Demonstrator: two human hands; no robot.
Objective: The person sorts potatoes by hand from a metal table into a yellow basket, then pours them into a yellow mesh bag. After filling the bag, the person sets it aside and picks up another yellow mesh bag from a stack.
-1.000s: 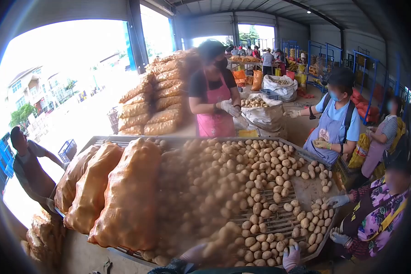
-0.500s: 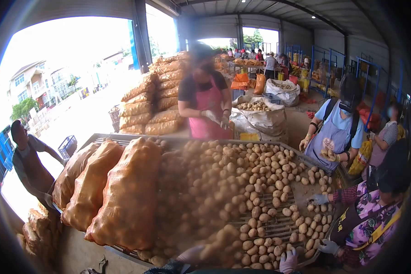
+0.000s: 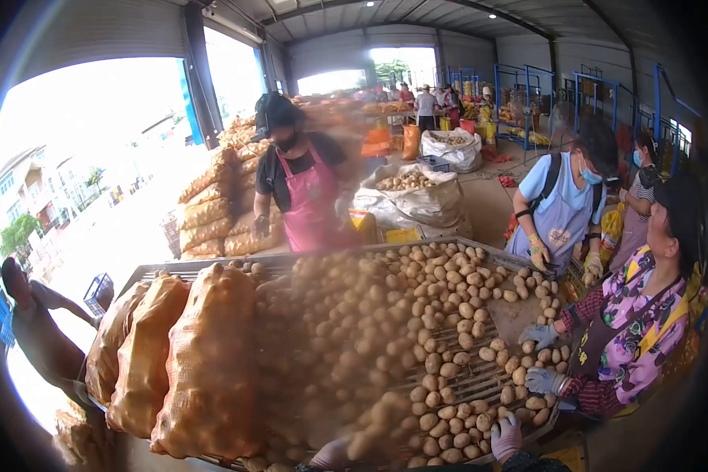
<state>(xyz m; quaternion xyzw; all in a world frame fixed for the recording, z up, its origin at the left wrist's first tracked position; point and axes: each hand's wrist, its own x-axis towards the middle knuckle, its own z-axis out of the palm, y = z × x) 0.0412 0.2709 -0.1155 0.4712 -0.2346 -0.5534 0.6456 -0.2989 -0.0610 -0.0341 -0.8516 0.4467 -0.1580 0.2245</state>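
At the bottom edge, my right hand (image 3: 507, 437), in a pale glove, reaches up over the near edge of the slatted sorting table, fingers apart and fingertips right at the potatoes (image 3: 458, 425). My left hand (image 3: 332, 455), also gloved, shows low in the middle beside a blurred heap of potatoes (image 3: 381, 421); a smudge on the lens and the frame's edge hide its fingers. Many loose potatoes (image 3: 440, 291) spread across the slats (image 3: 473, 376). Left of them, large full mesh sacks (image 3: 208, 370) lie side by side on the table.
A person in a pink apron (image 3: 315, 200) stands across the table. To the right, a person in a lilac apron (image 3: 562, 228) and one in a flowered top (image 3: 645, 315) work at its edge. Behind are stacked sacks (image 3: 204, 212) and white bulk bags (image 3: 409, 197). Another person (image 3: 43, 322) stands at far left.
The view has swung to the right. My right hand has shifted slightly up among the potatoes. The person in pink has parted their hands, and the person in the flowered top reaches over potatoes.
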